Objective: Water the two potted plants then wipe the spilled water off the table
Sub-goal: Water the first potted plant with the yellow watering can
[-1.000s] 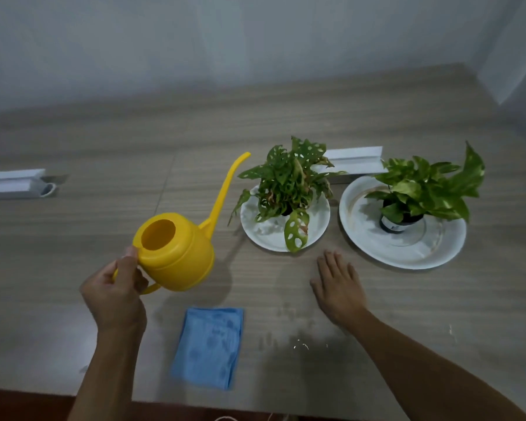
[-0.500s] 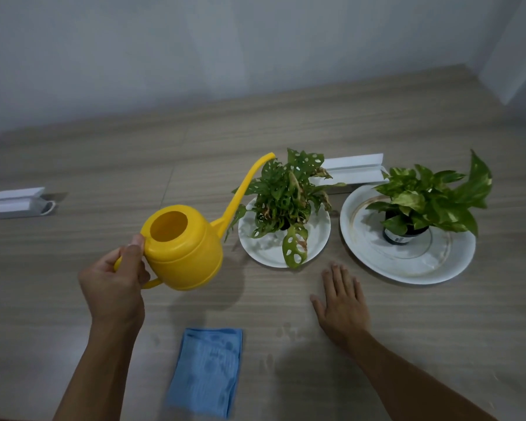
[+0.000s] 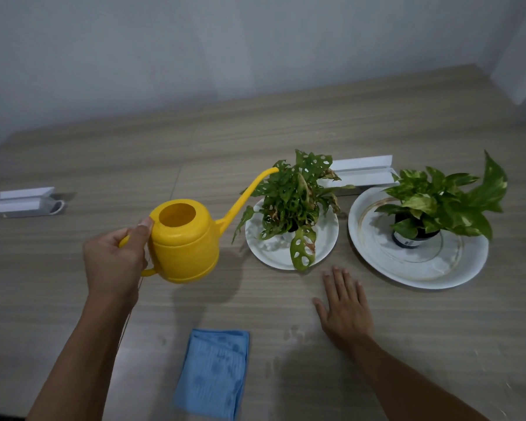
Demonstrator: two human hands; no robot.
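Note:
My left hand (image 3: 116, 262) grips the handle of a yellow watering can (image 3: 186, 241), held above the table. Its long spout tip (image 3: 271, 171) reaches the leaves of the holey-leaved plant (image 3: 295, 196), which stands on a small white plate (image 3: 271, 253). To the right, a second plant with broad green leaves (image 3: 438, 202) sits in a dark pot on a larger white plate (image 3: 422, 268). My right hand (image 3: 345, 308) lies flat on the table, fingers spread, in front of the small plate. A folded blue cloth (image 3: 213, 372) lies near the front edge, with faint wet marks (image 3: 295, 332) beside it.
The wooden table (image 3: 316, 132) runs back to a pale wall. A white box (image 3: 362, 171) lies behind the plants. Another white box (image 3: 22, 200) sits at the far left.
My left hand has carried the watering can rightward, bringing the spout tip up to the holey-leaved plant. My right hand has stayed flat on the table.

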